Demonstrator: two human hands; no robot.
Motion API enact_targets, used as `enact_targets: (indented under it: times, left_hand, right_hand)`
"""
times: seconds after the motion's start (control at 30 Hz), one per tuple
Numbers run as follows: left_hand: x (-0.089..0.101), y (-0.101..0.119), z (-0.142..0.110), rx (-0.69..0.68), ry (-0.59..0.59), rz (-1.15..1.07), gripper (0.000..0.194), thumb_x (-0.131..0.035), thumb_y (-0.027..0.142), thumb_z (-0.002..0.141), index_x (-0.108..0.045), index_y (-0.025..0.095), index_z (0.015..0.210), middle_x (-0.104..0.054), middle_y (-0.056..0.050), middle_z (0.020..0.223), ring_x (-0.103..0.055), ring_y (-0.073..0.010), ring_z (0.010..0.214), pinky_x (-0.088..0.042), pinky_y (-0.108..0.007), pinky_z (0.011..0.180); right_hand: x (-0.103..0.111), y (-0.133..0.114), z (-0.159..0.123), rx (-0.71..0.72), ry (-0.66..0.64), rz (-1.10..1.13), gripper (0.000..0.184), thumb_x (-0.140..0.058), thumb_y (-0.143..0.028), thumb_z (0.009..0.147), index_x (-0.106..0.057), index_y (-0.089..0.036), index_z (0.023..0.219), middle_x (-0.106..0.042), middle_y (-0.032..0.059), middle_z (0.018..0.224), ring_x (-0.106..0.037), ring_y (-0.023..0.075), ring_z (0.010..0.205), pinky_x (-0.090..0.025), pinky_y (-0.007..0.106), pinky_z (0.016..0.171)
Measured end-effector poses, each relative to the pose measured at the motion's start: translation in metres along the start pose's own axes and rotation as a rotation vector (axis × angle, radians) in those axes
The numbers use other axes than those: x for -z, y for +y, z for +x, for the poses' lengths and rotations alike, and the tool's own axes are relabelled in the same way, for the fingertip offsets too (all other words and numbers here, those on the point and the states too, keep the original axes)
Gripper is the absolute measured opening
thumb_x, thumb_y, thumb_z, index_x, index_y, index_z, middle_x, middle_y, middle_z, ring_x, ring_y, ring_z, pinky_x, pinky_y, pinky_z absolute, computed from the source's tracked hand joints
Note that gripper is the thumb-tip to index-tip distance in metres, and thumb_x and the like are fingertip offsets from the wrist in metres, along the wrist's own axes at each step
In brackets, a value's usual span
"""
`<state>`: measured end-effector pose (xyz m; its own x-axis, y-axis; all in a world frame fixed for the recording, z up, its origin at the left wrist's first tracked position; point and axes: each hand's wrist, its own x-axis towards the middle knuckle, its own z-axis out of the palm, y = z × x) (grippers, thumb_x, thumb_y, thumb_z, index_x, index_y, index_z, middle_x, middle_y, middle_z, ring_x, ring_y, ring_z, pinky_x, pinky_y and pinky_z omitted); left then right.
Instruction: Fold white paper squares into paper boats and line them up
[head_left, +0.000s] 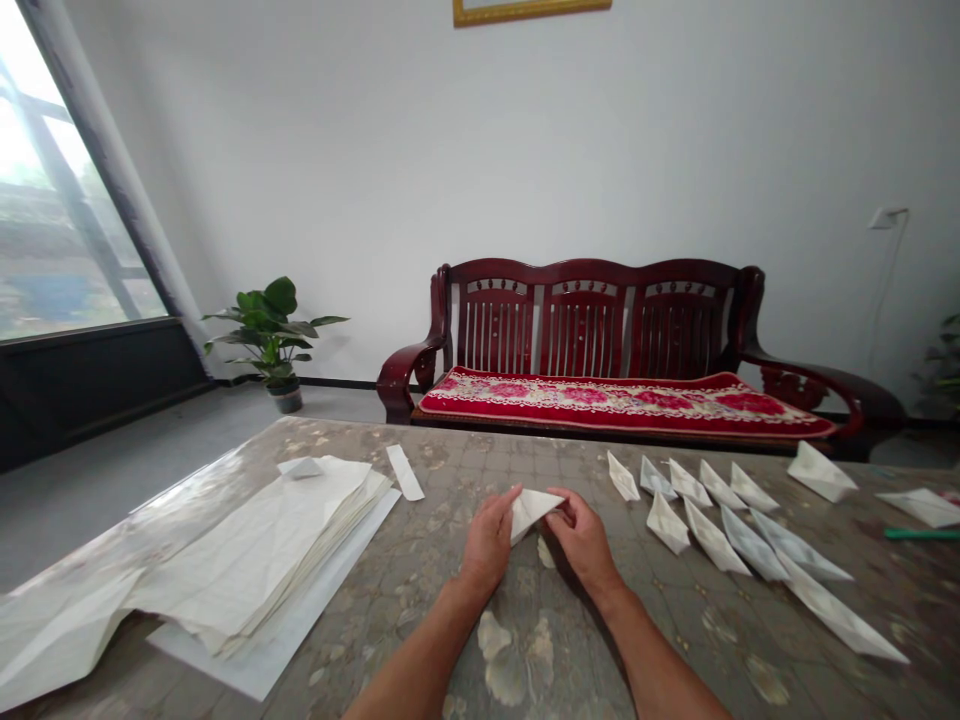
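Between my two hands, just over the table, is a small folded piece of white paper (529, 508) with a pointed corner toward the right. My left hand (489, 540) grips its left side, fingers closed on the edge. At its right corner, my right hand (583, 540) pinches the paper between thumb and fingers. Several finished-looking folded paper boats (716, 540) stand in rows to the right of my hands. A stack of white paper sheets (277, 550) lies to the left, its near-left part bent up.
The table (420, 610) has a patterned grey-brown cover. A narrow paper strip (406, 473) lies beyond the stack. A green object (922, 534) rests at the far right. Behind the table are a dark red wooden bench (585, 330) and a potted plant (279, 335).
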<state>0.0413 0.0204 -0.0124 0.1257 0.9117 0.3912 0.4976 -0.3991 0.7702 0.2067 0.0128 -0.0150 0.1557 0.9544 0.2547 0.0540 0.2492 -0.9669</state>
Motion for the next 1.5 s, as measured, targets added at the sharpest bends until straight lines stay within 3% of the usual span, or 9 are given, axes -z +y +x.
enact_targets:
  times: [0.1,0.23,0.5,0.67,0.87,1.03,1.17,1.5]
  left_hand:
    - [0.0,0.003,0.0,0.015,-0.052,0.042,0.042,-0.039,0.02,0.09,-0.063,0.019,0.125,-0.069,-0.009,0.106,-0.063,-0.0195,0.099,-0.049,-0.033,0.093]
    - [-0.001,0.005,0.0,0.022,-0.112,0.053,0.043,-0.045,0.025,0.09,-0.057,0.02,0.132,-0.065,-0.009,0.119,-0.06,-0.0207,0.108,-0.046,-0.034,0.097]
    - [-0.001,0.008,0.0,0.07,-0.2,0.112,0.05,-0.051,0.033,0.089,-0.049,0.021,0.137,-0.065,-0.007,0.114,-0.064,-0.0176,0.086,-0.051,-0.031,0.084]
    - [0.001,0.012,-0.002,0.022,-0.217,0.153,0.053,-0.055,0.038,0.087,-0.05,0.019,0.137,-0.062,-0.01,0.126,-0.06,-0.023,0.11,-0.046,-0.035,0.098]
    - [0.002,0.013,-0.002,0.005,-0.259,0.185,0.047,-0.049,0.037,0.091,-0.05,0.022,0.136,-0.06,-0.007,0.131,-0.055,-0.0213,0.121,-0.041,-0.033,0.104]
    - [0.003,0.016,-0.002,-0.005,-0.266,0.2,0.042,-0.041,0.033,0.095,-0.051,0.023,0.134,-0.064,-0.007,0.121,-0.059,-0.0196,0.112,-0.045,-0.03,0.098]
    - [0.005,0.022,-0.005,-0.014,-0.287,0.255,0.041,-0.037,0.029,0.096,-0.05,0.027,0.135,-0.063,-0.006,0.118,-0.06,-0.0183,0.109,-0.045,-0.026,0.094]
    - [0.007,0.038,-0.006,0.05,-0.364,0.403,0.04,-0.034,0.028,0.098,-0.045,0.032,0.137,-0.06,-0.004,0.12,-0.06,-0.0178,0.11,-0.045,-0.024,0.093]
  right_hand:
    - [-0.003,-0.002,0.0,-0.036,-0.013,0.094,0.041,-0.065,-0.035,0.067,-0.061,-0.018,0.104,-0.074,0.0084,0.097,-0.07,0.025,0.088,-0.057,0.037,0.075]
    - [-0.004,-0.004,0.0,-0.03,-0.013,0.108,0.044,-0.067,-0.037,0.068,-0.06,-0.017,0.106,-0.073,0.0102,0.101,-0.069,0.0257,0.094,-0.056,0.038,0.081]
    - [-0.002,-0.011,0.0,0.01,-0.026,0.112,0.04,-0.068,-0.04,0.069,-0.062,-0.018,0.102,-0.072,0.0101,0.102,-0.068,0.0263,0.096,-0.054,0.039,0.086]
    - [-0.001,-0.012,-0.001,0.016,-0.037,0.097,0.043,-0.069,-0.04,0.069,-0.061,-0.018,0.105,-0.072,0.0099,0.1,-0.068,0.026,0.092,-0.055,0.038,0.083]
    - [-0.002,-0.01,-0.004,0.068,-0.07,-0.017,0.031,-0.064,-0.037,0.076,-0.066,-0.017,0.099,-0.072,0.0079,0.096,-0.067,0.0239,0.089,-0.053,0.036,0.085]
    - [-0.004,-0.005,-0.005,0.043,-0.063,0.018,0.046,-0.067,-0.044,0.074,-0.063,-0.016,0.111,-0.071,0.0083,0.1,-0.068,0.0236,0.087,-0.056,0.035,0.078]
    - [-0.004,-0.003,-0.005,0.045,-0.049,0.006,0.052,-0.069,-0.05,0.073,-0.063,-0.016,0.112,-0.071,0.0108,0.104,-0.068,0.0253,0.091,-0.056,0.038,0.082]
    - [-0.001,-0.004,-0.005,0.066,-0.045,-0.04,0.044,-0.067,-0.045,0.076,-0.065,-0.016,0.108,-0.071,0.0124,0.109,-0.066,0.0284,0.101,-0.051,0.044,0.094]
